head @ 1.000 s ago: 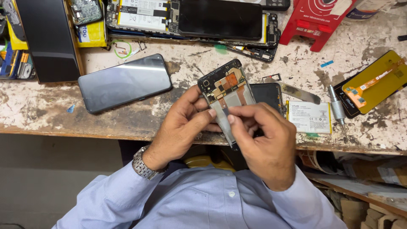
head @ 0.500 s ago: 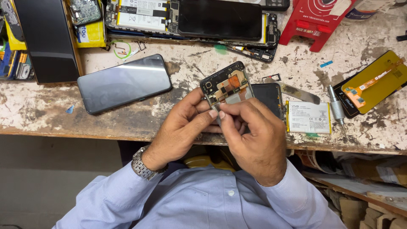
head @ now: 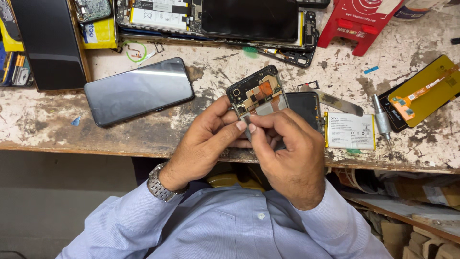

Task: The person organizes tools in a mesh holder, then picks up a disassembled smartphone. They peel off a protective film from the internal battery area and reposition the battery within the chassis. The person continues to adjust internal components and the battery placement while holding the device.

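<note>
On the worn bench [head: 57,129], both hands [head: 211,139] [head: 287,153] grip an opened phone [head: 256,93].

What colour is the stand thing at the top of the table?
The stand is bright red, seen in the head view.

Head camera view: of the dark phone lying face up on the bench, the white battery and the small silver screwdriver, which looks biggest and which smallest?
Largest to smallest as they look:
1. Dark phone
2. White battery
3. Silver screwdriver
All three lie on the same bench, so nearness to the camera hardly skews this.
</note>
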